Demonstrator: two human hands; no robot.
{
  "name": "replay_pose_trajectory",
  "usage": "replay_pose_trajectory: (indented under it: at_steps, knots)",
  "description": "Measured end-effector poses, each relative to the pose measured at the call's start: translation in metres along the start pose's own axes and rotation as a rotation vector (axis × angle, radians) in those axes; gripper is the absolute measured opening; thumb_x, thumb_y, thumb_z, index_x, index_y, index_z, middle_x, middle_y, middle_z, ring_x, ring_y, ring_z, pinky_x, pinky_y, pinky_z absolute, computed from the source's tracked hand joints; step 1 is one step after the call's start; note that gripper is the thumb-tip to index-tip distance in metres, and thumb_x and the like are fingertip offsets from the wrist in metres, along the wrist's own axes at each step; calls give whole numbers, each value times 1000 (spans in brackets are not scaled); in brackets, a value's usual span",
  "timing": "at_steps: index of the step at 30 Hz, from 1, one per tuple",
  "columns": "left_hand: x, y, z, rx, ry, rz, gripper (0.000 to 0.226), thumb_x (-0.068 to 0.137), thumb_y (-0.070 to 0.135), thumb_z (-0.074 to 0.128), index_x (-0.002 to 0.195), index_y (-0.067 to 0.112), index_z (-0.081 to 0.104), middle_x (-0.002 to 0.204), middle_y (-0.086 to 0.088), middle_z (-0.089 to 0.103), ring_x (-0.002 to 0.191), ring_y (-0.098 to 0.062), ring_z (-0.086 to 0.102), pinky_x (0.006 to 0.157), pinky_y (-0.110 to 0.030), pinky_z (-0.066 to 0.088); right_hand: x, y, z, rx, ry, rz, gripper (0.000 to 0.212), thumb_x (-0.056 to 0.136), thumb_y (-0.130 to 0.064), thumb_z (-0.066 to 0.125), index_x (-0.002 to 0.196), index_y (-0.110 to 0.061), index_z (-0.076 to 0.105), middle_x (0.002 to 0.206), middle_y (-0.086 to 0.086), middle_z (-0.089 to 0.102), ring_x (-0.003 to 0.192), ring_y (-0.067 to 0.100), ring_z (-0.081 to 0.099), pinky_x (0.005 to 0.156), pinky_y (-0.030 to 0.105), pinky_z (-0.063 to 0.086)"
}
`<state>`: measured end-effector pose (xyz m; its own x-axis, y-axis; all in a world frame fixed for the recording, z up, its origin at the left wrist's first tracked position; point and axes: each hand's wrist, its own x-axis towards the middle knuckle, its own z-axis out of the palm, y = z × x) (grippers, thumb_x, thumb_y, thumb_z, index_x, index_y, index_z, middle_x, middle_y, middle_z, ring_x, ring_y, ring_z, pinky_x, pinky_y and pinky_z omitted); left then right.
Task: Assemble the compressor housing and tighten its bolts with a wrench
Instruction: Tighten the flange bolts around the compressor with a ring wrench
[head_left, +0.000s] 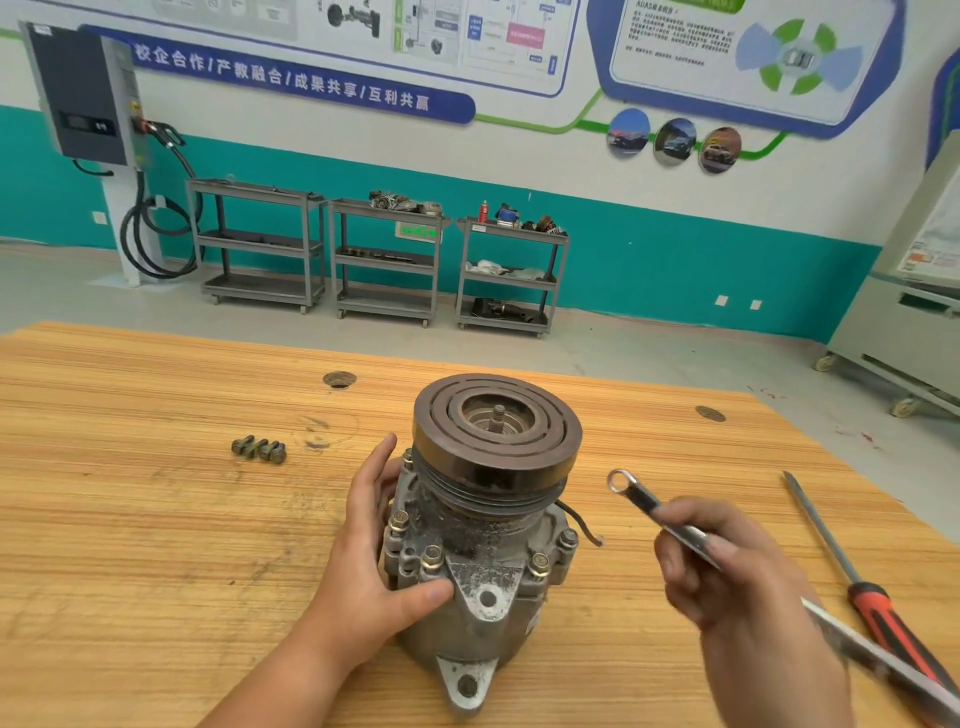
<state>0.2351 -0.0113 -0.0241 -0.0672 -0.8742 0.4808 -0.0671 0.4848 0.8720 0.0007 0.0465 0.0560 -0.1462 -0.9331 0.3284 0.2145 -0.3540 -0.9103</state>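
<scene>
Both hands working: L hand (374, 551) gripping compressor housing (467, 519), R hand (737, 571) pinching wrench (641, 501); should be seating ring end (619, 480) squarely on bolt (538, 561)

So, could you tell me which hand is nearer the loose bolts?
Left. The left hand holds the compressor, right of the bolts; the right hand, holding the wrench, is beyond the compressor.

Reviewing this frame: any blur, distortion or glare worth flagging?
Head view: the right hand and wrench are motion-blurred; the left hand and compressor are sharp; wide-angle bends the table edge; lighting even, no harsh glare.
</scene>
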Motion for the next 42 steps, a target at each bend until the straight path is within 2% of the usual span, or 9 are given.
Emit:
replay_pose_trajectory:
  at_steps: [4,7,12,18,26,31,36,39,42]
  knots:
    - [0,2,0,7,3,0,121,45,85,69,145,40,17,129,36,41,123,13,42,89,-3,38,41,3,-17,72,-255,262,28,47,-23,73,64,-1,73,38,-2,31,42,8,21,39,18,21]
    - [0,3,0,18,10,7,124,44,86,67,146,35,17,130,37,39,122,18,38,89,0,36,67,15,-18,278,-310,404,34,28,-23,84,49,-4,65,39,-3,14,41,8,12,37,15,15]
    - [0,2,1,13,15,-14,125,44,84,70,147,38,14,140,14,38,125,10,42,91,-5,39,100,30,-16,301,-533,423,20,45,-24,78,49,-11,63,39,-4,17,43,10,6,38,16,20]
    - [0,0,1,4,20,8,121,47,83,70,146,42,15,140,15,39,127,6,42,92,-7,39,117,39,-1,306,-865,452,11,67,-23,61,57,-18,64,43,-7,25,45,10,23,41,17,20]
    - [-1,-4,0,23,13,3,112,45,85,70,141,58,17,138,24,41,127,2,44,94,-11,41,122,48,-1,365,-1023,467,15,72,-19,54,64,-16,65,46,-6,29,48,10,26,43,20,21]
    - [0,-5,0,26,3,-1,110,47,82,72,140,60,17,136,30,40,127,5,43,94,-10,40,119,44,-5,252,-911,426,11,63,-26,62,54,-19,62,42,-5,24,46,10,22,41,18,20]
    - [0,-2,0,16,-1,-9,113,47,80,73,142,55,16,134,33,40,127,9,42,91,-5,39,81,37,-17,239,-488,402,26,42,-26,77,46,-13,55,41,-2,22,46,12,14,37,16,22]
    - [-1,-2,0,18,-2,-9,119,47,81,72,145,45,15,133,35,40,126,11,41,91,-4,38,45,29,-14,207,-227,287,9,50,-18,63,48,-12,57,40,0,29,38,7,23,36,16,28]
    - [-1,-1,0,15,2,-7,120,46,82,71,145,43,15,132,37,40,125,13,40,91,-3,37,6,29,2,159,30,154,21,65,-9,45,49,-10,59,35,5,33,32,7,26,33,15,26]
